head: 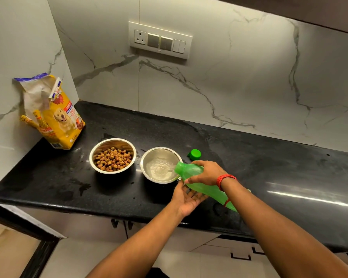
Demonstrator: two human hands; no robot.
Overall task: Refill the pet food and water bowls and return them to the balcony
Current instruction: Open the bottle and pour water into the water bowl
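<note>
Both forearms reach in from the lower frame toward its centre. The right hand (206, 173) wraps its grip from above, red thread at the wrist; the left hand (186, 198) lies palm-up, fingers spread, beneath it.

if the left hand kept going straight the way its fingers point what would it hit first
Probably the green bottle: the left hand is open, palm up, just beneath it, fingers pointing up and right toward its underside. Depth is unclear, so it may already touch.

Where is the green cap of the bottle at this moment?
In the head view the green cap lies on the black counter, just right of the water bowl and beyond the right hand holding the green bottle.
</note>
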